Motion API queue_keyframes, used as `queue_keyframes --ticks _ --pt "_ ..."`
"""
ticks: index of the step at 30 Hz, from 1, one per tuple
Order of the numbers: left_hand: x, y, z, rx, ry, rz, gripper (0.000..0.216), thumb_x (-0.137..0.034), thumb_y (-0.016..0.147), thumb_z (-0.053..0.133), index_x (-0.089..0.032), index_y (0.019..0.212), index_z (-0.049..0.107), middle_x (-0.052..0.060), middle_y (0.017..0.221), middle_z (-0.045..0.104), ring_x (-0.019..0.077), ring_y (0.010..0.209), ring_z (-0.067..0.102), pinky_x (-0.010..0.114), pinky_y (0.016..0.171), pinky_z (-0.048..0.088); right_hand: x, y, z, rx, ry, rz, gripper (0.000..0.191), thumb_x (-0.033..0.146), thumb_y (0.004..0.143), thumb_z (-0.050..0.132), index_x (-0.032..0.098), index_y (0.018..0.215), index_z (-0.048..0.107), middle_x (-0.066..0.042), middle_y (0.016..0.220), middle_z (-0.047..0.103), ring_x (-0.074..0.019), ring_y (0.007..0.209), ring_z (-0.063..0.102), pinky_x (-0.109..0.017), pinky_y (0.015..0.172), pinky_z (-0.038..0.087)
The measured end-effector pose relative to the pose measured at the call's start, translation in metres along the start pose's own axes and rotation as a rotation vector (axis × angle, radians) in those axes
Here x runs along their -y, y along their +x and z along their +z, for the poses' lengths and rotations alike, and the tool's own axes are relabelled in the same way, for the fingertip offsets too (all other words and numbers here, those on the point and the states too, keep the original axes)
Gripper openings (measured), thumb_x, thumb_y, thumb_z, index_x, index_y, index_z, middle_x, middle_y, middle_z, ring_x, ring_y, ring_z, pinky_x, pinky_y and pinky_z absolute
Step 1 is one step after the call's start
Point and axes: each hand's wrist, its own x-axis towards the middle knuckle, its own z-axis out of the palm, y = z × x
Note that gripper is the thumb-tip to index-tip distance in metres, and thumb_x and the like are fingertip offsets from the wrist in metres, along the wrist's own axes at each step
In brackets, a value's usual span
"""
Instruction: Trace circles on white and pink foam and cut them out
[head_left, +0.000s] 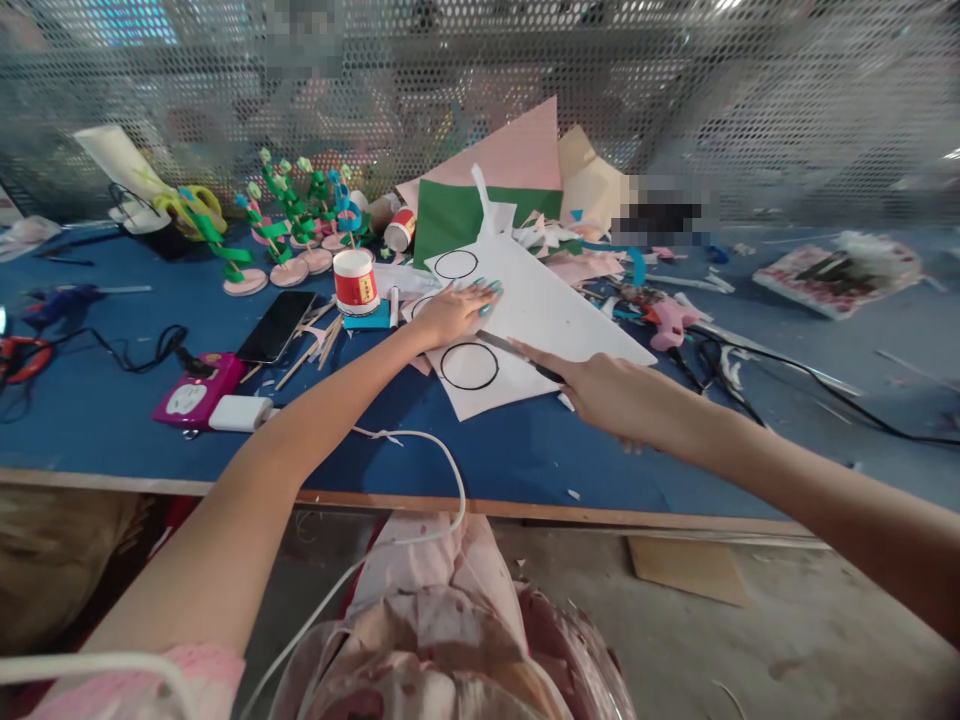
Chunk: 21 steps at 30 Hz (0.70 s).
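Observation:
A white sheet with black circles drawn on it lies aslant on the blue table. My left hand rests flat on the sheet with its fingers stretched out, over part of one circle. My right hand is closed around the dark handle of a knife, its forefinger laid along the top. The grey blade lies low over the sheet, its tip just below my left fingers and above the nearest circle. Whether the edge has gone into the sheet I cannot tell.
A red-and-white paper cup stands left of the sheet. Farther left are a phone, a purple power socket and green paper plants. On the right lie a pink glue gun, scraps and cords. Green sheet leans behind.

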Motion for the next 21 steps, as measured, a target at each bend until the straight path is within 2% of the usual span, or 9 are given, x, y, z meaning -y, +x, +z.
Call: queue_keyframes --ticks 3,5,12,16,21 --pt "-0.002 -0.001 -0.002 0.015 0.008 -0.008 0.057 -0.016 0.093 0.031 -0.02 0.149 0.037 0.006 0.16 0.033 0.0172 0.151 0.026 0.044 0.124 0.015 -0.003 0.0 0.01 -0.114 -0.117 -0.04 0.089 0.002 0.08 0.046 0.031 0.159 0.016 -0.003 0.055 0.065 -0.0135 0.033 0.052 -0.018 0.039 0.032" --pt "-0.003 -0.002 -0.003 0.019 0.016 -0.005 0.058 -0.016 0.093 0.03 -0.02 0.15 0.036 0.006 0.16 0.032 0.0168 0.151 0.025 0.044 0.124 0.014 -0.003 -0.002 0.014 -0.131 -0.114 -0.05 0.093 -0.001 0.078 0.047 0.032 0.159 0.016 -0.002 0.056 0.065 -0.0129 0.032 0.052 -0.018 0.039 0.031" --pt "-0.001 -0.001 -0.002 0.026 0.047 -0.02 0.056 -0.018 0.095 0.029 -0.021 0.15 0.035 0.005 0.16 0.031 0.0163 0.151 0.025 0.042 0.124 0.015 0.001 -0.011 0.017 0.001 0.015 -0.017 0.104 -0.011 0.071 0.043 0.028 0.16 0.006 0.005 0.041 0.053 -0.0115 0.024 0.046 -0.013 0.029 0.021" --pt "0.001 0.002 0.0 0.027 0.07 -0.023 0.056 -0.018 0.095 0.03 -0.022 0.151 0.034 0.005 0.16 0.031 0.0169 0.151 0.026 0.042 0.124 0.016 0.0 -0.008 0.02 0.021 0.082 -0.003 0.11 -0.013 0.068 0.046 0.029 0.16 0.002 0.007 0.042 0.054 -0.0096 0.021 0.043 -0.012 0.027 0.024" --pt "0.0 0.001 -0.001 0.037 0.078 -0.01 0.057 -0.019 0.096 0.029 -0.024 0.152 0.032 0.004 0.161 0.031 0.017 0.151 0.025 0.042 0.124 0.017 0.001 -0.014 0.022 0.106 0.09 0.041 0.108 -0.011 0.072 0.045 0.028 0.159 -0.005 0.007 0.043 0.055 -0.0095 0.023 0.044 -0.012 0.028 0.026"
